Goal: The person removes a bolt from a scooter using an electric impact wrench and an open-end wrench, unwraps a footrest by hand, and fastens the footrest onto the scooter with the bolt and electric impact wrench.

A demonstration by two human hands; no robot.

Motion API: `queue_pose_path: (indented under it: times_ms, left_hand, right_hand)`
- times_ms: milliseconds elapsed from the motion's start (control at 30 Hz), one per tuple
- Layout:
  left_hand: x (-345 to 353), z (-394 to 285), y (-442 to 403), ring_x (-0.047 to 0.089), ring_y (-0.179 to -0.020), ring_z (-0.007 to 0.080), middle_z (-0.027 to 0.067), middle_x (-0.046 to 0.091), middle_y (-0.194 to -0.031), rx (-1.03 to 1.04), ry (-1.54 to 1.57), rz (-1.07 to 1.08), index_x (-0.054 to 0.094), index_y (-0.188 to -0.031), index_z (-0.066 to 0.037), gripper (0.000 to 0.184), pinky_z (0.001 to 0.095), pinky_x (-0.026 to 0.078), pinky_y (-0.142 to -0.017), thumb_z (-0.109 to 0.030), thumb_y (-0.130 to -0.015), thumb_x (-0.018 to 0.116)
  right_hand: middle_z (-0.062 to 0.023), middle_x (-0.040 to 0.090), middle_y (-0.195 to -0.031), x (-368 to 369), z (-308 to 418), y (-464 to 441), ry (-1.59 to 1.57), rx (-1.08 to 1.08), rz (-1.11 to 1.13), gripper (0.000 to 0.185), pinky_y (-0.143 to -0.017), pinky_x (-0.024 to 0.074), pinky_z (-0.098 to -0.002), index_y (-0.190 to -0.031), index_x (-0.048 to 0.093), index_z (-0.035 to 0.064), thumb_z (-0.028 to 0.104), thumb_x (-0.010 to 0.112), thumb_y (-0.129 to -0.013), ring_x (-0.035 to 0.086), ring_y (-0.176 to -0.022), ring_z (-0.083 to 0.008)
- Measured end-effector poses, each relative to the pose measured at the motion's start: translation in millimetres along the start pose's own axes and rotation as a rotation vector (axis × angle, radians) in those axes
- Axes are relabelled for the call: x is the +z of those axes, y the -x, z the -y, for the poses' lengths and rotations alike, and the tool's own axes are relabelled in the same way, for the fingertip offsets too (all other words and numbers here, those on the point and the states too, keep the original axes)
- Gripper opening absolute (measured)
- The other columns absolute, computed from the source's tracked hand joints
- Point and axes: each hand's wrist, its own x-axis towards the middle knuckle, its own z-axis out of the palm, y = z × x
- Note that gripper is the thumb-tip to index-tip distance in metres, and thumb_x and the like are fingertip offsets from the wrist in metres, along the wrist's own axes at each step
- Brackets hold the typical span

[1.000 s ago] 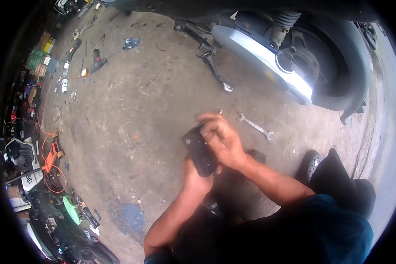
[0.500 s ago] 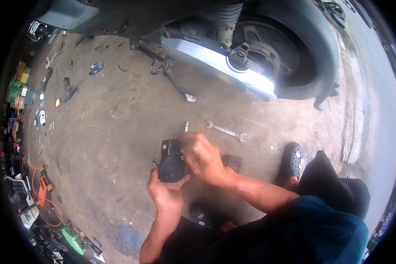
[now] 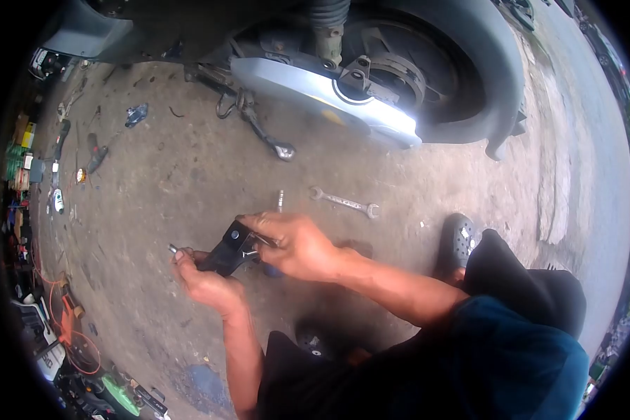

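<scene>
A black bracket-like part point(image 3: 224, 256) is held between my two hands above the concrete floor, tilted, with a round bolt head near its upper end. My left hand point(image 3: 213, 285) is closed on its lower end, and a small silver metal piece point(image 3: 173, 248) sticks out by the thumb. On the upper end my right hand point(image 3: 297, 245) is closed, with a thin metal piece point(image 3: 267, 241) showing between its fingers. Just beyond my right hand lies a short metal rod point(image 3: 281, 201). A double open-ended wrench point(image 3: 344, 202) rests farther right.
Ahead stands a scooter with its rear wheel point(image 3: 462, 77) and silver side cover point(image 3: 329, 98). Its stand point(image 3: 259, 133) reaches to the floor point(image 3: 168, 175). Tools, including a drill-like tool point(image 3: 96, 154), lie at left beside an orange cord point(image 3: 66, 308). My shoe point(image 3: 460, 241) is at right.
The black part has turned from facing me flat to a tilted side view. My left hand has moved left, and my right hand has shifted slightly left. The camera view has shifted too.
</scene>
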Motion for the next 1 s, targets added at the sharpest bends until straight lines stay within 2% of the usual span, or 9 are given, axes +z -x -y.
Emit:
queue_pose_path:
  times_ms: [200, 300, 467, 533, 567, 700, 767, 867, 1000]
  left_hand:
    - [-2, 2, -35, 0.042, -0.063, 0.0101, -0.0008, 0.043, -0.073, -0.12, 0.099, 0.08, 0.056, -0.085, -0.004, 0.02, 0.0256, 0.036, -0.055, -0.021, -0.094, 0.053]
    - [7, -3, -42, 0.042, -0.057, 0.0104, -0.0019, 0.044, -0.069, -0.229, 0.041, 0.318, 0.054, -0.082, -0.006, 0.02, 0.0261, 0.034, -0.051, -0.022, -0.094, 0.054]
    - [31, -9, -54, 0.046, -0.058, 0.0127, 0.0007, 0.047, -0.066, 0.019, -0.101, 0.255, 0.053, -0.083, -0.004, 0.025, 0.0284, 0.038, -0.053, -0.024, -0.097, 0.053]
    - [39, -32, -47, 0.049, -0.062, 0.0136, 0.0029, 0.052, -0.07, 0.303, -0.117, 0.256, 0.057, -0.091, 0.0, 0.025, 0.0288, 0.04, -0.056, -0.023, -0.099, 0.055]
    - [37, -45, -39, 0.05, -0.063, 0.0132, 0.003, 0.054, -0.07, 0.296, -0.144, 0.288, 0.059, -0.092, 0.0, 0.026, 0.028, 0.04, -0.057, -0.025, -0.098, 0.057]
    - [17, -83, 19, 0.053, -0.069, 0.0097, 0.0021, 0.06, -0.078, 0.193, -0.439, 0.538, 0.062, -0.097, 0.002, 0.028, 0.0254, 0.041, -0.062, -0.026, -0.094, 0.067]
    - [22, -73, 37, 0.054, -0.074, 0.008, 0.0023, 0.062, -0.083, 0.253, -0.306, 0.759, 0.061, -0.1, 0.002, 0.021, 0.0245, 0.042, -0.063, -0.016, -0.092, 0.069]
    - [25, -66, 49, 0.056, -0.081, 0.0091, 0.0048, 0.063, -0.087, 0.025, -0.282, 0.836, 0.059, -0.106, 0.003, 0.021, 0.0244, 0.045, -0.069, -0.01, -0.092, 0.069]
    - [35, -57, 50, 0.057, -0.085, 0.0119, 0.007, 0.063, -0.089, 0.187, -0.158, 0.855, 0.056, -0.108, 0.004, 0.023, 0.0259, 0.047, -0.075, -0.008, -0.092, 0.068]
  right_hand:
    - [-0.0189, 0.069, -0.103, -1, 17, 1, -0.249, 0.191, 0.186, 0.046, -0.083, 0.0529, -0.0367, -0.126, 0.061, 0.0005, -0.003, 0.059, -0.08, 0.068, -0.09, -0.0277]
    - [-0.0165, 0.07, -0.104, -2, 13, 5, -0.323, 0.208, 0.257, 0.045, -0.083, 0.0527, -0.0328, -0.128, 0.061, 0.0009, -0.002, 0.058, -0.083, 0.068, -0.091, -0.0214]
    - [-0.0106, 0.071, -0.107, 7, 25, 5, -0.443, 0.368, 0.054, 0.038, -0.084, 0.0536, -0.0316, -0.129, 0.061, 0.0013, 0.003, 0.055, -0.092, 0.068, -0.094, -0.0194]
    - [-0.0114, 0.068, -0.112, 2, 20, -3, -0.743, 0.561, -0.07, 0.038, -0.086, 0.0552, -0.0357, -0.132, 0.058, -0.0005, 0.005, 0.055, -0.094, 0.067, -0.097, -0.0214]
    - [-0.0119, 0.063, -0.122, -7, 13, -6, -0.849, 0.583, -0.091, 0.048, -0.088, 0.0571, -0.0394, -0.141, 0.047, 0.0009, 0.003, 0.055, -0.093, 0.062, -0.11, -0.0236]
    - [-0.0137, 0.056, -0.131, -30, -6, -17, -1.132, 0.401, -0.118, 0.049, -0.099, 0.0485, -0.0434, -0.142, 0.041, -0.0026, 0.011, 0.049, -0.095, 0.056, -0.119, -0.0264]
    - [-0.0141, 0.055, -0.133, -33, -1, -23, -1.178, 0.324, -0.12, 0.052, -0.101, 0.0462, -0.0442, -0.142, 0.041, -0.0022, 0.013, 0.049, -0.093, 0.055, -0.119, -0.027]
    - [-0.0147, 0.054, -0.135, -32, 1, -31, -1.239, 0.233, -0.098, 0.057, -0.103, 0.0424, -0.0439, -0.142, 0.041, -0.0014, 0.017, 0.049, -0.088, 0.054, -0.12, -0.0278]
    - [-0.0153, 0.056, -0.133, -29, 1, -35, -1.32, 0.165, -0.049, 0.055, -0.099, 0.0437, -0.0418, -0.139, 0.044, -0.0013, 0.019, 0.047, -0.088, 0.055, -0.118, -0.0274]
